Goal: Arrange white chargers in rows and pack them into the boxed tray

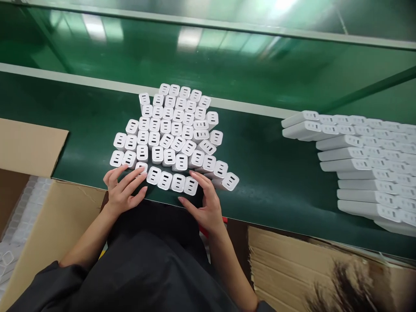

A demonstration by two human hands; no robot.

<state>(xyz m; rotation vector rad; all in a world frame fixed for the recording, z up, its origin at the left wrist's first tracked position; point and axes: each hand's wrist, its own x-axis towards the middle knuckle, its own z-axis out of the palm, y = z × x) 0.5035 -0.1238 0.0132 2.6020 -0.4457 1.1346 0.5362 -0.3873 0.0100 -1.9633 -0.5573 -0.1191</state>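
Many white USB chargers (165, 126) stand close together in uneven rows on the green work surface, their slotted ends facing up. My left hand (125, 189) is at the front left of the group, fingers spread, with fingertips at a charger (141, 167) that they partly cover. At the front right, my right hand (205, 203) has its thumb and fingers apart beside the end charger (190, 185) of the short front row. Whether the right fingertips touch it I cannot tell. Neither hand holds anything.
A second group of white chargers (373, 167) stands in rows at the right. A cardboard flap (29, 145) lies over the table's left side. Open boxes sit below the front edge, and a green barrier (146, 56) with a pale rail runs behind. Someone's dark hair (347, 288) shows bottom right.
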